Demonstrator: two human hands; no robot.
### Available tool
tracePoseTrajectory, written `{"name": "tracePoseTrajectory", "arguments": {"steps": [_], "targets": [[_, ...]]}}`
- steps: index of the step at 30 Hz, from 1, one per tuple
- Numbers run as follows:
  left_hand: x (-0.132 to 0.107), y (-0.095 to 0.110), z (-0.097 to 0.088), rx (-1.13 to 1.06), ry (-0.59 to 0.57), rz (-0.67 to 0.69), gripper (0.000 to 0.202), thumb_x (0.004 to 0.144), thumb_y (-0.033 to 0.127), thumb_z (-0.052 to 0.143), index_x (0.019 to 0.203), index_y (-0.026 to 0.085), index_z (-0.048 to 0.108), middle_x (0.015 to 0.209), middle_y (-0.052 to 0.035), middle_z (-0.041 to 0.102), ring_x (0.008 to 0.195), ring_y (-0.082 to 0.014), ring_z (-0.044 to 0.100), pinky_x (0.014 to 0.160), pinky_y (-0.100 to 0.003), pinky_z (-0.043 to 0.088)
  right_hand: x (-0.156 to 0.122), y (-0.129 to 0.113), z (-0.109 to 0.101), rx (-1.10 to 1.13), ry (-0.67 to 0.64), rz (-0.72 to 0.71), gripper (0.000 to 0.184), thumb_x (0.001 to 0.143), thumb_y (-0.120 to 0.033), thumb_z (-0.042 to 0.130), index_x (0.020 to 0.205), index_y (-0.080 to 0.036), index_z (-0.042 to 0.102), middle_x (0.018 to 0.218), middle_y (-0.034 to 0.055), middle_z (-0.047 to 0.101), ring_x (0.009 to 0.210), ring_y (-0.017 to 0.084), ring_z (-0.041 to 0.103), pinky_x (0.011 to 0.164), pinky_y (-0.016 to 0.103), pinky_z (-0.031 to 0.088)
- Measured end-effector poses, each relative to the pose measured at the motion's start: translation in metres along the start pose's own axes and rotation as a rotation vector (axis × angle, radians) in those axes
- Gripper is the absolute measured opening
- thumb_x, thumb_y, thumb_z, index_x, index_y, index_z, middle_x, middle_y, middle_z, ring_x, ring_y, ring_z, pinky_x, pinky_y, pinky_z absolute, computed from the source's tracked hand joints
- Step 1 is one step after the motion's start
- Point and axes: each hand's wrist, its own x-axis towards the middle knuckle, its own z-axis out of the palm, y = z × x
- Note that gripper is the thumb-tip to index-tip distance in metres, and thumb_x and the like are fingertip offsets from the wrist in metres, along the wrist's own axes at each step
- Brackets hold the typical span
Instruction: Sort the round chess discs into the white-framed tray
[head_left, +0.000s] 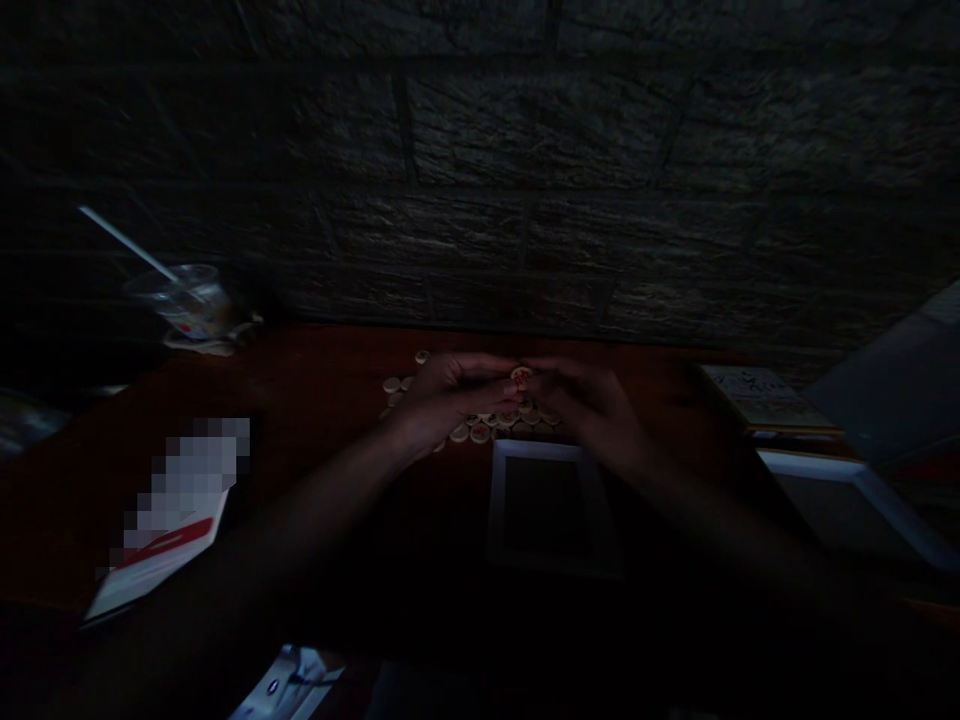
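The scene is very dark. My left hand (450, 395) and my right hand (577, 400) meet at the middle of a reddish wooden table (330, 400). Their fingertips pinch one round pale disc with a red mark (521, 375) between them. Under and around the hands lies a heap of several similar round pale discs (480, 428), some with red marks. Just in front of the heap sits a shallow white-rimmed box (551, 505).
A clear plastic cup with a white straw (187, 300) stands at the back left. A white and red paper (161, 560) lies at the front left. A patterned board (765, 398) and another white-rimmed box (855, 510) sit on the right. A dark stone wall rises behind.
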Motion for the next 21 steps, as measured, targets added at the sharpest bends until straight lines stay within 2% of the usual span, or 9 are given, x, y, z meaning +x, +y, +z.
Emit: {"name": "tracePoseTrajectory", "arguments": {"steps": [6,11,16,21], "targets": [[-0.003,0.002,0.005,0.124,0.017,0.117,0.037,0.078,0.033,0.087,0.111,0.019,0.080,0.106,-0.0079,0.082,0.083,-0.0200,0.079,0.079,-0.032,0.066,-0.002,-0.003,0.002,0.030,-0.012,0.007,0.025,0.087,-0.048,0.077,0.093,-0.024,0.082,0.093,0.0040,0.081,0.085,0.019,0.074,0.083,0.035,0.058],[-0.006,0.002,0.010,0.309,0.036,0.220,0.028,0.087,0.032,0.079,0.113,0.021,0.080,0.087,-0.0053,0.082,0.075,-0.0179,0.076,0.074,-0.031,0.064,-0.002,-0.001,0.003,0.093,-0.006,0.052,0.029,0.084,-0.052,0.079,0.088,-0.023,0.081,0.083,0.0035,0.078,0.075,0.017,0.070,0.070,0.030,0.056],[-0.008,0.002,0.016,0.340,0.040,0.286,0.030,0.087,0.030,0.078,0.115,0.021,0.079,0.102,-0.0068,0.082,0.083,-0.0193,0.078,0.079,-0.031,0.064,-0.003,-0.004,0.006,0.207,0.018,0.094,0.031,0.079,-0.053,0.083,0.079,-0.022,0.079,0.077,0.0015,0.073,0.066,0.013,0.065,0.060,0.025,0.051],[-0.009,0.000,0.020,0.344,0.063,0.306,0.036,0.085,0.028,0.080,0.121,0.021,0.077,0.102,-0.0072,0.082,0.089,-0.0206,0.079,0.084,-0.032,0.064,-0.004,-0.008,0.006,0.267,0.008,0.166,0.029,0.079,-0.050,0.084,0.083,-0.022,0.081,0.071,-0.0006,0.069,0.060,0.011,0.059,0.056,0.024,0.047]]}}
